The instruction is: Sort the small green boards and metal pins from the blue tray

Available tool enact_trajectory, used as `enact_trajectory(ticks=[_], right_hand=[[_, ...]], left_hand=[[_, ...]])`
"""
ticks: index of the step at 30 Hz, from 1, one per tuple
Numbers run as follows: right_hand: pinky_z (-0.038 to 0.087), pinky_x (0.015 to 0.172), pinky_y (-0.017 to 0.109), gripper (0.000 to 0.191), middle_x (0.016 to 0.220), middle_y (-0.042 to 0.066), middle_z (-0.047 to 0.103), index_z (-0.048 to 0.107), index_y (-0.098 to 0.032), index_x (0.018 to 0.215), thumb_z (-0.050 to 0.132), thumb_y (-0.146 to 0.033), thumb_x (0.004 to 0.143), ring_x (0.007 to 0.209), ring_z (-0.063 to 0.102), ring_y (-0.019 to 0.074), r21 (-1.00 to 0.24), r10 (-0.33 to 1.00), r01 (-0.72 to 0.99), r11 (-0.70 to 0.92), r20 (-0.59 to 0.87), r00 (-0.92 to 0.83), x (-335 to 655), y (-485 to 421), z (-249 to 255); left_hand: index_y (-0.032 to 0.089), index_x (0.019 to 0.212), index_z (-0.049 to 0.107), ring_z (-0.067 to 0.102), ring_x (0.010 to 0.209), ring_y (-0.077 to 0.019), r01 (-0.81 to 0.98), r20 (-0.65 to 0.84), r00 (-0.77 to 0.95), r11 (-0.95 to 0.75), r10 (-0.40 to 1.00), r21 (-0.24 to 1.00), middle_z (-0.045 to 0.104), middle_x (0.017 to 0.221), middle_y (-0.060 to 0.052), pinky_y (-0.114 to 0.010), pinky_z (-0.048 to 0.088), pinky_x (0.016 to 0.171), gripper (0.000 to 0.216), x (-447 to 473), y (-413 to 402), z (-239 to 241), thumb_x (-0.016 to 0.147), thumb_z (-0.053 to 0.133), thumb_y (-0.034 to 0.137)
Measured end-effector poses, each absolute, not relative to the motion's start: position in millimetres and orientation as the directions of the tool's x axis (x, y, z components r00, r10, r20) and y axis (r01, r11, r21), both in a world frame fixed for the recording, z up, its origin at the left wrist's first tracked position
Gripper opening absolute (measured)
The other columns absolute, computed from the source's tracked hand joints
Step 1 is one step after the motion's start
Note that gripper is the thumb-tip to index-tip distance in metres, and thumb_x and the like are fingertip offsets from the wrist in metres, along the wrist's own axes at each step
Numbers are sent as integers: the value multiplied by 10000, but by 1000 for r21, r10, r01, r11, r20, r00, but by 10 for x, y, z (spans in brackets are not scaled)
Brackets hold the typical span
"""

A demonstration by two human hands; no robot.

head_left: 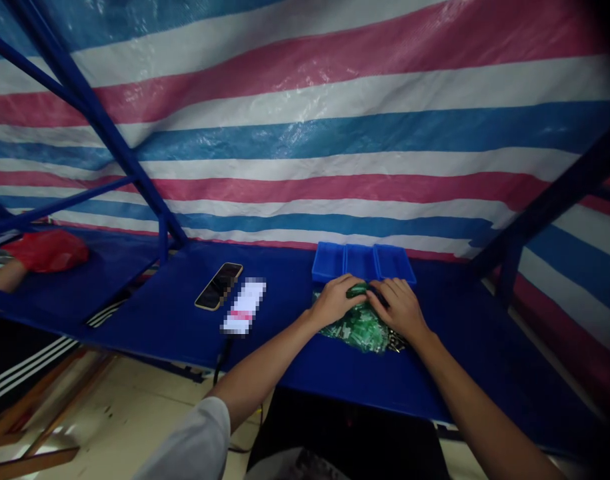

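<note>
My left hand (337,299) and my right hand (401,307) meet at the top of a green plastic bag (362,328) on the blue table. Both hands have their fingers curled and thumbs pressed on its bunched green top. Pale and green small pieces show through the bag, too blurred to name. Small shiny brass-coloured parts (395,341) lie at its right edge, below my right hand. Right behind my hands stand three joined blue trays (361,261), their front partly hidden by my fingers.
Left of my arm lie a dark-screened phone (219,287) and a second, lit phone (245,307) with a cable. Blue frame bars (129,160) rise at both sides before a striped plastic sheet (335,133). Another person's arm (9,272) reaches a red bag (55,251) far left.
</note>
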State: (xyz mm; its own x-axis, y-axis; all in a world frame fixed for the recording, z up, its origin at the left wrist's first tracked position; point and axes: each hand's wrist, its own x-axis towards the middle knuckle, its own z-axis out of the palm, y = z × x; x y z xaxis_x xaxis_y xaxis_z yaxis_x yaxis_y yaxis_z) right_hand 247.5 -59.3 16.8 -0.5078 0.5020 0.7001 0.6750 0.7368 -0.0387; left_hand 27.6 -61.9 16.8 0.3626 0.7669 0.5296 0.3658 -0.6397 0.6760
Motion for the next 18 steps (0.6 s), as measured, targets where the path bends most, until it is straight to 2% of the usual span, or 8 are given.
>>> enact_trajectory(ticks=[4, 8, 13, 18], right_hand=[[416, 788, 404, 108, 923, 88, 682, 633, -195, 1107, 573, -278, 1072, 846, 577, 265, -81, 531, 687, 722, 701, -476, 2509, -614, 182], [427, 787, 405, 99, 936, 93, 668, 612, -201, 1092, 544, -272, 1081, 851, 573, 270, -127, 562, 696, 707, 699, -443, 2530, -598, 173], [430, 782, 415, 97, 918, 90, 650, 595, -207, 1085, 535, -284, 1080, 848, 570, 280, -150, 590, 718, 680, 692, -415, 2566, -580, 152], [471, 817, 443, 198, 1004, 106, 672, 580, -202, 1246, 527, -258, 1064, 880, 597, 290, -234, 612, 694, 680, 703, -363, 2558, -588, 145]], left_hand=[[211, 1254, 698, 698, 1041, -219, 335, 515, 350, -618, 783, 711, 716, 1130, -81, -330, 548, 946, 331, 282, -655, 214, 1030, 645, 448], [218, 1287, 671, 700, 987, -194, 313, 507, 258, -568, 822, 761, 731, 1157, -77, -316, 555, 907, 297, 308, -662, 229, 1085, 544, 395], [221, 1316, 624, 682, 911, -176, 308, 512, 175, -541, 841, 783, 722, 1167, -79, -316, 562, 878, 303, 345, -663, 154, 1062, 589, 381], [227, 1311, 611, 678, 992, -198, 319, 553, 133, -564, 823, 762, 705, 1170, -84, -350, 547, 954, 273, 360, -694, 162, 1078, 555, 358]])
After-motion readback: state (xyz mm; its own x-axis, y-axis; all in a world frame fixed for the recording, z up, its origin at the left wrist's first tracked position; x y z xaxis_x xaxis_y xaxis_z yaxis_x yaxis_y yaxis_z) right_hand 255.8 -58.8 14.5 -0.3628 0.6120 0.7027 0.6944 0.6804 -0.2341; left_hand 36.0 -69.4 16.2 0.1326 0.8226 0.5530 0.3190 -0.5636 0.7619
